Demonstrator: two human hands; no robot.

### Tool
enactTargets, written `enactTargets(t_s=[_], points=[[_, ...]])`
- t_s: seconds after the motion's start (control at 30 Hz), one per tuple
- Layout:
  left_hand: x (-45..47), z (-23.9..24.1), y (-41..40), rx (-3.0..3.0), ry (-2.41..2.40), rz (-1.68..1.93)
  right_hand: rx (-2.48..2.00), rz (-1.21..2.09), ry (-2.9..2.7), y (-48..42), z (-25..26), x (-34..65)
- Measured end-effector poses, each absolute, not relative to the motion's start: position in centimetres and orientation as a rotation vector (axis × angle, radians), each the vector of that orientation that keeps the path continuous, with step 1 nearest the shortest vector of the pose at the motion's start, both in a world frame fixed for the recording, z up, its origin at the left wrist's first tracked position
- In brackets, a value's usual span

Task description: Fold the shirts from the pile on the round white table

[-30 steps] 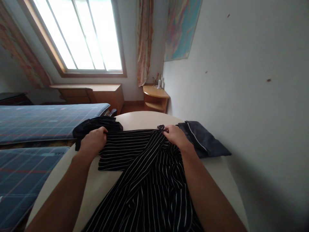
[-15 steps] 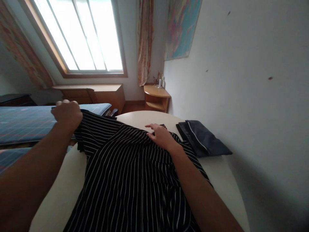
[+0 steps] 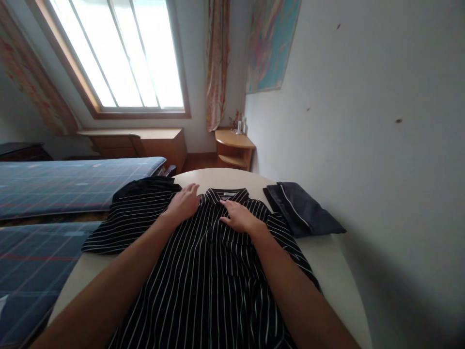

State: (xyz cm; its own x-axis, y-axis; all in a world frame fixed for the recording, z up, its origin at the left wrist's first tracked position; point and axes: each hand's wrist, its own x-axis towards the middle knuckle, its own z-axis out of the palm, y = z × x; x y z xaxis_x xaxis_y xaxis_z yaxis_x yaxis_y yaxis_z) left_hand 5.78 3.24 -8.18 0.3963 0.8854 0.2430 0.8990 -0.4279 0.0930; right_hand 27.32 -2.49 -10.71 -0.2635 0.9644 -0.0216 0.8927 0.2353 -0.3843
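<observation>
A black shirt with white stripes (image 3: 196,271) lies spread face up on the pale round table (image 3: 345,276). Its collar (image 3: 228,195) is at the far side, and its left-hand sleeve (image 3: 127,218) reaches over the table edge. My left hand (image 3: 183,202) rests on the shoulder just left of the collar, fingers stretched out. Just below the collar, my right hand (image 3: 240,215) lies on the upper chest, its fingers extended and slightly spread. Neither hand grips the cloth. My forearms cover parts of the shirt's sides.
Folded dark garments (image 3: 305,208) lie on the table's right side, by the white wall (image 3: 381,169). Beds with blue plaid covers (image 3: 72,186) stand at left. A corner shelf (image 3: 236,140) and a wooden desk (image 3: 163,133) are beyond the table.
My left hand has let go of the sleeve at the left and moved right to the shoulder. The sleeve has dropped flat, and the collar now shows. My right hand stays near the same spot.
</observation>
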Motion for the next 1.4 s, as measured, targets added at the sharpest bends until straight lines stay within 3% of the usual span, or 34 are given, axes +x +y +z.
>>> enactTargets(t_s=[0.23,0.43,0.6,0.83,1.1,1.23,1.4], points=[[9.3,-15.4,1.2,-2.583,-1.764,-0.319,-1.788,0.540,-2.294,-1.8,-12.5,27.5],[8.3,-15.1,1.9,-2.418,-1.854,-0.201,-1.999,0.499,-2.222,-1.8,-11.0,28.6],[9.8,-14.5,0.8,-2.328,-1.838,-0.299,-2.115,0.681,-2.189,-1.9,-11.7,28.5],[11.4,-16.7,-0.3,-2.524,-1.775,-0.373,-2.097,0.656,-2.156,0.2,-13.3,28.2],[9.9,-17.5,5.0,-2.565,-1.812,-0.340,-1.837,0.639,-2.211,2.4,-12.8,29.5],[9.1,-17.4,7.2,-2.564,-1.823,-0.334,-1.739,0.399,-2.204,0.9,-10.7,31.9],[9.3,-15.9,7.0,-2.520,-1.805,-0.367,-2.073,0.093,-2.152,-3.2,-7.1,35.7]])
